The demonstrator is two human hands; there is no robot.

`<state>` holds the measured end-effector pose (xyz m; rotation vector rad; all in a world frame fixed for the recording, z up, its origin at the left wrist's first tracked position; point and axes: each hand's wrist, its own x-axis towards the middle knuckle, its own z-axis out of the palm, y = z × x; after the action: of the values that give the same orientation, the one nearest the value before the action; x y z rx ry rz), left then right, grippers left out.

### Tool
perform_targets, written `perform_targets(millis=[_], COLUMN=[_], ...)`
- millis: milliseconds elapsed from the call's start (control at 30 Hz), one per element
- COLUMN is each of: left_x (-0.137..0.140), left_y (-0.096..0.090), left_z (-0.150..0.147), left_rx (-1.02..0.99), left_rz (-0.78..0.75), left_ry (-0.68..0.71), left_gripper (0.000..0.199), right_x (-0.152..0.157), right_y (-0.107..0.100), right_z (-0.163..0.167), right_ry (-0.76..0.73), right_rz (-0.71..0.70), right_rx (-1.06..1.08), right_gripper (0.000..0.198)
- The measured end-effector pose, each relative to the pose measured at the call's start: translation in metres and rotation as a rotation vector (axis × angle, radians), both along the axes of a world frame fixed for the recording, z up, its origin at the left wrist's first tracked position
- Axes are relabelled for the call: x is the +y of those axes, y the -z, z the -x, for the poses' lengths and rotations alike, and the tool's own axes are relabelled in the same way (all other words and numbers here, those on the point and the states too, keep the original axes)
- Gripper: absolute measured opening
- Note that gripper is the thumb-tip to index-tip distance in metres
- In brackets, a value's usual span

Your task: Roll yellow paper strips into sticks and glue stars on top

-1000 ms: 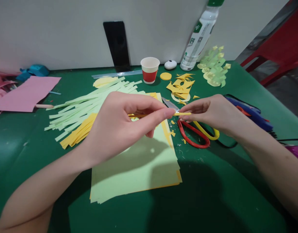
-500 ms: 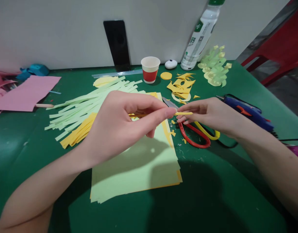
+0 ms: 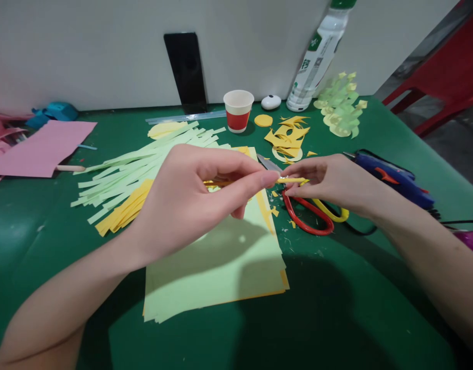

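Note:
My left hand (image 3: 211,192) pinches a narrow yellow paper strip (image 3: 290,180) between thumb and forefinger, above the pale green paper sheets (image 3: 221,277). The strip's free end sticks out to the right, with a small bend at its tip. My right hand (image 3: 325,180) is at that end, its bent fingers and thumb apart around the tip; no firm pinch shows. Under it lie scissors (image 3: 308,218) with red and yellow handles, their blades partly hidden. Pale green paper strips (image 3: 124,169) and yellow paper strips (image 3: 126,208) lie left of the sheets.
Behind stand a paper cup (image 3: 238,113), a black phone (image 3: 186,72) and a leaning bottle (image 3: 317,56). Yellow paper scraps (image 3: 288,136) and a green paper decoration (image 3: 342,105) lie at the back right. A blue glue gun (image 3: 394,177) is beside my right wrist. Pink paper (image 3: 47,146) lies left.
My right fingers have curled and the thumb has come forward around the strip's end. The strip's tip now shows a bend. My left hand has hardly moved.

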<state>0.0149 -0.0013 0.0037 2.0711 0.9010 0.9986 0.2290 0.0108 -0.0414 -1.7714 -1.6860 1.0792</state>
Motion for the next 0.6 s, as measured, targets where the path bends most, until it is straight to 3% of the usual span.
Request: perform_targets(millis=[233, 433, 600], left_x=[0.000, 0.001, 0.000], left_y=[0.000, 0.000, 0.000], left_z=[0.000, 0.000, 0.000], left_rx=[-0.010, -0.003, -0.014], left_rz=[0.027, 0.016, 0.014], left_ry=[0.009, 0.004, 0.005], left_gripper=[0.021, 0.020, 0.020], right_x=[-0.002, 0.000, 0.000], right_y=[-0.011, -0.005, -0.002], right_z=[0.004, 0.004, 0.002], right_ry=[0.069, 0.029, 0.013], right_rz=[0.031, 0.065, 0.047], right_rx=[-0.053, 0.112, 0.121], right_gripper=[0.011, 0.013, 0.013])
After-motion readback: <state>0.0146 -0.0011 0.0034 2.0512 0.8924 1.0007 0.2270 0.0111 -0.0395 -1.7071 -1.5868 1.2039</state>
